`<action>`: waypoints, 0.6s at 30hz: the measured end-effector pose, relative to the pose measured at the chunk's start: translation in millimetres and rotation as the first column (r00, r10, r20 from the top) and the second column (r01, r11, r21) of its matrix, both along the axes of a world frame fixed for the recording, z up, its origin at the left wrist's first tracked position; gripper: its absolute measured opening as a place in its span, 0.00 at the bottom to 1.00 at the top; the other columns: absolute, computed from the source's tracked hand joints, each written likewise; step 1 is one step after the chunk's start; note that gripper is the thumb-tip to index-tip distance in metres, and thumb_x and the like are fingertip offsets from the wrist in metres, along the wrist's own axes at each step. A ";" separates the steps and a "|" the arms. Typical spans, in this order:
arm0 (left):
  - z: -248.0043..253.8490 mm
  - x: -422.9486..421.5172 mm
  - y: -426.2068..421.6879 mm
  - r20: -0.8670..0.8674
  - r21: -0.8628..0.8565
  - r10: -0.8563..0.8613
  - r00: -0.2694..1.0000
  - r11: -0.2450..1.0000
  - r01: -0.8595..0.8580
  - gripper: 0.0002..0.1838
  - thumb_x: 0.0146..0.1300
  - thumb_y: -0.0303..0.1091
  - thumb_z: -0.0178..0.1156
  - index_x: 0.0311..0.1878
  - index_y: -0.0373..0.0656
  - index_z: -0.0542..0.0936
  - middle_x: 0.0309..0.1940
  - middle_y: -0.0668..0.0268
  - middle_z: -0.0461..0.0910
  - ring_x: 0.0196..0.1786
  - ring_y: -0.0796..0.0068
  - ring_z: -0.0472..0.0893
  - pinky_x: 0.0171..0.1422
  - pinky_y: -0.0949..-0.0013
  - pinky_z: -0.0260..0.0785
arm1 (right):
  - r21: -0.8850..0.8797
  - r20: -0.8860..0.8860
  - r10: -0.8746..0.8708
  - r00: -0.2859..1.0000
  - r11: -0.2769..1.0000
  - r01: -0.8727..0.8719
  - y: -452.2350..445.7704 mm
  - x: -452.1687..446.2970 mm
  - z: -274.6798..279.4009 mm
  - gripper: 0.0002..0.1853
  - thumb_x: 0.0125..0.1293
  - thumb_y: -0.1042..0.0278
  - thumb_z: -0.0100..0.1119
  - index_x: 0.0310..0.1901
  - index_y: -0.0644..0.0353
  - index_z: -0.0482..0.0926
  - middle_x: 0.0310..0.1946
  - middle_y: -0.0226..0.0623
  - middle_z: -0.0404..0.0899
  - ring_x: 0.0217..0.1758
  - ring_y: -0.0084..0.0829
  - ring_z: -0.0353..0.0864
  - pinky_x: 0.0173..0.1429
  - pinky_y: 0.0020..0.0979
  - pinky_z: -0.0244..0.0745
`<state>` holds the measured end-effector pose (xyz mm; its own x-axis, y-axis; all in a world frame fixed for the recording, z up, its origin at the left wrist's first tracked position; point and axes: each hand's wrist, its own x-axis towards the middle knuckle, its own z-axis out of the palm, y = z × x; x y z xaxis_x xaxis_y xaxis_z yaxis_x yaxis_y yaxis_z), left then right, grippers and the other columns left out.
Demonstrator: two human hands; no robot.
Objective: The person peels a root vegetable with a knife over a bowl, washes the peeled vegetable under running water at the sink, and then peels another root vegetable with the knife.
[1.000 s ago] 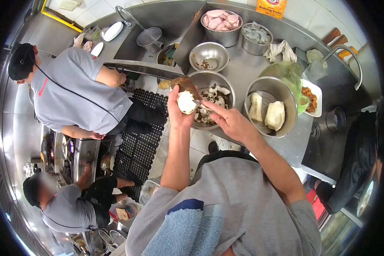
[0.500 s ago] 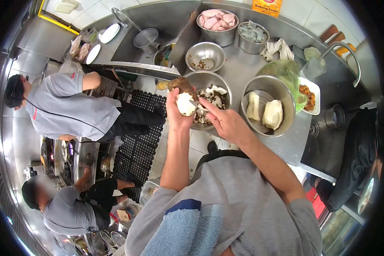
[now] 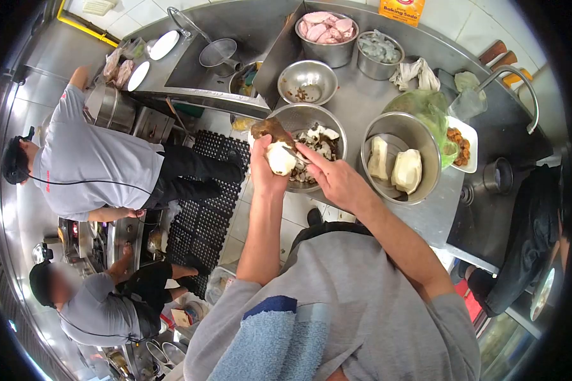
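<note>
In my left hand [image 3: 268,166] is a partly peeled root vegetable [image 3: 281,159], with white flesh low down and rough brown skin [image 3: 271,129] on top. My right hand [image 3: 335,181] is closed round a small knife, its forefinger stretched along it against the root; most of the knife is hidden by my fingers. Just beyond both hands, a steel bowl [image 3: 337,124] holds dark and white peelings [image 3: 324,143]. To the right stands a steel pot [image 3: 433,155] with two peeled white pieces [image 3: 406,171] in it.
A smaller steel bowl [image 3: 308,75] with brown scraps stands behind. Farther back are pots of raw pink meat [image 3: 326,28] and greyish food [image 3: 380,47]. A green plastic bag [image 3: 419,114] and a white tray [image 3: 469,159] lie right. Two co-workers [image 3: 102,165] work left.
My right hand and the knife have shifted slightly against the root, and the root is tilted a little differently. The upper co-worker at left has turned and reached an arm towards the back counter.
</note>
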<state>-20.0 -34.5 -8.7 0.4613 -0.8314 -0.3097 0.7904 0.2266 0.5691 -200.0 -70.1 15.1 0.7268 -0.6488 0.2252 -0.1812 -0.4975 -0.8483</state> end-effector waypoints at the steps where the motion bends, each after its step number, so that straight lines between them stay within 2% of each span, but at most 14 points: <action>1: -0.7 -0.5 1.7 0.009 0.000 -0.023 1.000 1.000 0.023 0.16 0.65 0.36 0.54 0.52 0.37 0.77 0.42 0.57 0.84 0.46 0.61 0.84 0.54 0.59 0.78 | -0.006 0.038 0.002 0.999 1.000 -0.002 -0.6 1.0 -0.8 0.25 0.77 0.61 0.47 0.73 0.51 0.64 0.29 0.56 0.81 0.29 0.57 0.81 0.37 0.52 0.75; 3: -0.4 -0.6 5.0 0.027 0.000 -0.068 0.997 0.998 0.068 0.17 0.65 0.37 0.54 0.52 0.37 0.77 0.43 0.56 0.84 0.46 0.61 0.84 0.55 0.59 0.78 | -0.018 0.114 0.006 0.994 1.000 -0.004 -1.4 4.2 -2.9 0.24 0.77 0.61 0.47 0.72 0.51 0.65 0.34 0.57 0.82 0.32 0.58 0.81 0.39 0.52 0.75; 6: 4.3 3.7 8.1 0.005 0.002 -0.137 0.991 0.991 0.137 0.18 0.64 0.38 0.53 0.52 0.36 0.77 0.44 0.56 0.84 0.47 0.60 0.84 0.56 0.58 0.77 | 0.021 0.077 0.025 0.997 0.999 -0.027 -1.9 7.4 -4.1 0.23 0.77 0.61 0.46 0.71 0.52 0.66 0.40 0.58 0.83 0.36 0.59 0.82 0.43 0.51 0.76; 9: -6.3 5.7 8.8 -0.044 0.044 -0.143 0.989 0.988 0.145 0.19 0.64 0.38 0.53 0.53 0.38 0.77 0.44 0.58 0.84 0.46 0.62 0.84 0.53 0.59 0.79 | 0.073 0.042 -0.008 0.999 0.997 0.005 -1.4 13.2 9.0 0.21 0.77 0.61 0.46 0.69 0.53 0.68 0.40 0.58 0.83 0.38 0.59 0.82 0.46 0.51 0.77; 15: -5.9 7.0 15.2 -0.126 0.053 -0.197 0.972 0.977 0.205 0.20 0.62 0.39 0.56 0.55 0.39 0.77 0.46 0.60 0.84 0.46 0.63 0.85 0.51 0.59 0.80 | 0.026 0.058 -0.014 0.998 1.000 0.013 -4.9 21.2 -1.1 0.19 0.77 0.59 0.47 0.64 0.57 0.71 0.41 0.56 0.83 0.40 0.61 0.82 0.44 0.53 0.76; 18: 9.4 -8.1 24.8 -0.089 0.098 -0.280 0.956 0.953 0.288 0.21 0.61 0.39 0.57 0.55 0.38 0.77 0.46 0.59 0.84 0.45 0.63 0.85 0.52 0.59 0.80 | -0.004 0.139 -0.123 0.983 0.992 0.125 -30.2 28.5 -26.5 0.19 0.79 0.57 0.44 0.61 0.59 0.71 0.30 0.53 0.83 0.28 0.51 0.84 0.31 0.46 0.77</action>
